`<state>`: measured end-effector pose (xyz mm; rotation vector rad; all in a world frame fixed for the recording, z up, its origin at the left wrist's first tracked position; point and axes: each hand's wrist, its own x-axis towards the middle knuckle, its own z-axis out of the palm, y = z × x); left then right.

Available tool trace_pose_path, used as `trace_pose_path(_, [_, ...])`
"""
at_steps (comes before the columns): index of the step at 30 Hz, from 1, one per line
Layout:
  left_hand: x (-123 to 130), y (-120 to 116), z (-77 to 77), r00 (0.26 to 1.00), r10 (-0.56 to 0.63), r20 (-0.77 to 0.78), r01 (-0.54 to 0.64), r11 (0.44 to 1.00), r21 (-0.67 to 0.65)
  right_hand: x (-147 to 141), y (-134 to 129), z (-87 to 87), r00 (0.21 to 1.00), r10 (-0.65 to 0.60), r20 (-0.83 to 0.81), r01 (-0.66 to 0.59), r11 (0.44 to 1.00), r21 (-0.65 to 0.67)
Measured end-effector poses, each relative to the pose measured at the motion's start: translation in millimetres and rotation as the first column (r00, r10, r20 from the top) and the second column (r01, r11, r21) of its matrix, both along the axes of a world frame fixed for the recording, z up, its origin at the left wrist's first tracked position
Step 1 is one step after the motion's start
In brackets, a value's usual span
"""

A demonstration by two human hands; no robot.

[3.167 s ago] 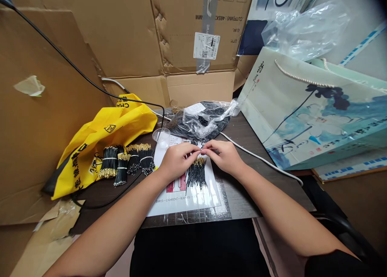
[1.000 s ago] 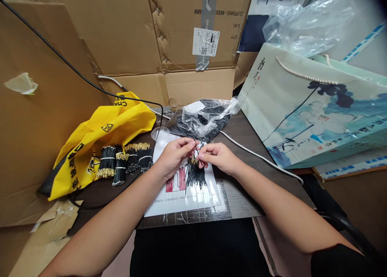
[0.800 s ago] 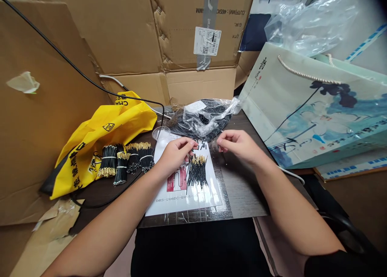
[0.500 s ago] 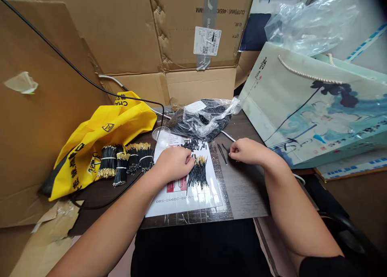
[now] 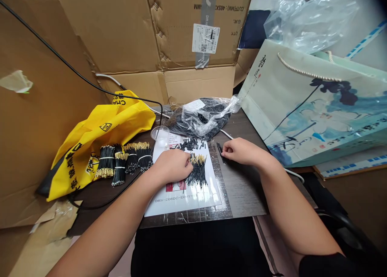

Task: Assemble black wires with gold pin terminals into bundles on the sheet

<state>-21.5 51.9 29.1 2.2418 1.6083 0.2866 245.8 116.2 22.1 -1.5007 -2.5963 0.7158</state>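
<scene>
My left hand lies knuckles up on a white printed sheet, its bent fingertips touching the gold-tipped ends of a loose pile of black wires. My right hand rests on the dark table to the right of the sheet, thumb and forefinger pinched at a thin black wire lying there. Short black tube pieces are scattered at the sheet's top. Several tied bundles of gold-tipped black wires lie to the left.
A clear plastic bag of black wires sits behind the sheet, with a small clear cup beside it. A yellow bag lies at left, a painted paper gift bag at right. Cardboard boxes wall the back and left. A white cable crosses the table.
My hands were together above the loose pile, then parted. The right hand swung right and down to the table by the thin black wires. The left hand dropped onto the sheet at the pile.
</scene>
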Motion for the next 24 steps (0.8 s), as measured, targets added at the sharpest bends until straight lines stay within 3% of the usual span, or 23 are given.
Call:
trace_pose_path(4, [1,0,-0.8,0.994,-0.021,-0.106,0.018,0.999,-0.028,-4,-2,0.7,1.0,-0.023,0.014,0.022,0.999,0.046])
trace_pose_path(8, [3,-2,1.7,0.992,0.0,-0.127,-0.001,1.0,-0.014,-23,-9,-2.6,0.993,-0.093,-0.071,0.109,0.957,0.269])
trace_pose_path(10, [4,-3,2.8,0.994,0.009,-0.111,-0.009,1.0,-0.002,-38,-13,-7.7,0.99,-0.013,-0.14,0.065,0.924,0.376])
trace_pose_path(13, [4,-3,1.9,0.996,0.011,-0.088,-0.011,1.0,0.005,-57,-17,-18.0,0.986,0.12,-0.114,-0.052,0.877,0.478])
trace_pose_path(21, [1,3,-4.3,0.991,-0.015,-0.133,0.019,0.999,0.03,-69,-10,-31.2,0.99,0.131,-0.062,-0.082,0.859,0.505])
trace_pose_path(24, [0,4,-3.2,0.997,-0.018,-0.069,0.018,1.0,0.002,-69,-10,-31.2,0.989,0.119,-0.09,-0.057,0.858,0.51])
